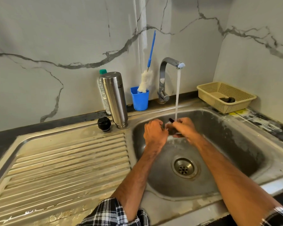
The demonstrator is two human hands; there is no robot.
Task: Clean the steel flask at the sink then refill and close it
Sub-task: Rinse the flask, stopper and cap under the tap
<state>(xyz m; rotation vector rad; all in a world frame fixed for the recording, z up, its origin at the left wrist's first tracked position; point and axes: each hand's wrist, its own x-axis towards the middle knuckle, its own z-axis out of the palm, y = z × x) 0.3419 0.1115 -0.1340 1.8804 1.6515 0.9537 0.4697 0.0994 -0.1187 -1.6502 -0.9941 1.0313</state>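
Observation:
The steel flask (114, 98) stands mouth down on the drainboard at the left rim of the sink (245, 144). Its black stopper (104, 123) sits just left of it. Over the basin, my left hand (154, 132) and my right hand (185, 128) both curl round a small dark piece (171, 130), mostly hidden by the fingers. They hold it under the water stream (177, 95) running from the tap (170, 62).
A bottle brush (145, 82) leans in a blue cup (140, 100) behind the sink. A clear plastic bottle (102, 88) stands behind the flask. A beige basket (225, 95) holding a dark item sits at the right. The drain (184, 168) lies below my hands.

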